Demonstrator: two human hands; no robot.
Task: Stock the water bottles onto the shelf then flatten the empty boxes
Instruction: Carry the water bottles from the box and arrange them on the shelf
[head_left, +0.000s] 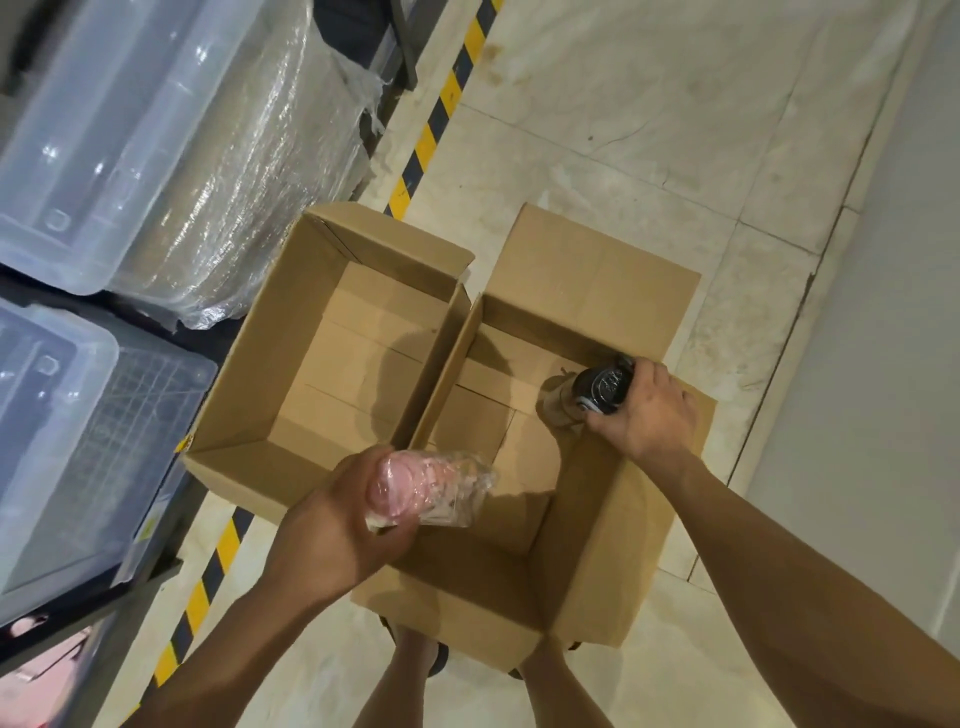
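Note:
Two open cardboard boxes stand side by side on the floor: the left box (291, 415) holds nothing that I can see, and the right box (587, 525) shows a bare bottom. My left hand (332, 525) grips a clear bottle with a pink cap (441, 488) over the near edge between the boxes. My right hand (644, 410) holds a clear bottle with a black cap (597, 392) by its top, inside the right box at its right wall.
On the left, shelving carries clear plastic bins (93, 135) and a plastic-wrapped bundle (249, 171). A yellow-black floor stripe (436, 119) runs along the shelf. A grey wall (893, 312) rises at the right. My feet (431, 654) stand just behind the right box.

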